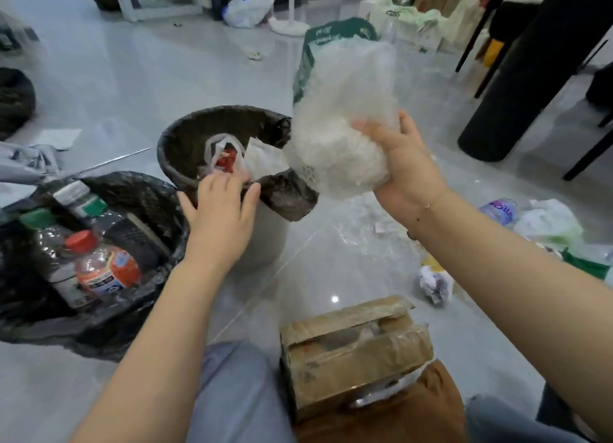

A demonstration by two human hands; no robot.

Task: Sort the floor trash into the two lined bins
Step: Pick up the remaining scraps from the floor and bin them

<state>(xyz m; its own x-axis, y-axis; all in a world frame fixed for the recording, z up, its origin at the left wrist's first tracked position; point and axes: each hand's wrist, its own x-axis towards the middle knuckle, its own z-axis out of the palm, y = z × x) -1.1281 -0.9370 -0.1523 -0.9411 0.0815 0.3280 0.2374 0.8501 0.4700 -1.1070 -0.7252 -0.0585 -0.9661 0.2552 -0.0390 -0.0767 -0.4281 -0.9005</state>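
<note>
Two black-lined bins; the round one (185, 134) has a white bag, red wrapper and paper inside; the near one (139, 190) holds four plastic bottles; right hand (403, 164) grips a wad of bubble wrap (341, 137) just right of the round bin; left hand (219, 203), fingers spread wide, rests on its rim; one taped cardboard box (355, 353) on the lap.

Glossy grey tile floor (132, 77). Bins lined with thin, crinkly black plastic liner (285, 193). Clear bubble wrap (345, 134), shiny, bumpy. Matt brown cardboard box (355, 353) with glossy tape. Clear plastic bottles (106, 270). Crumpled wad (434, 285), probably paper.
</note>
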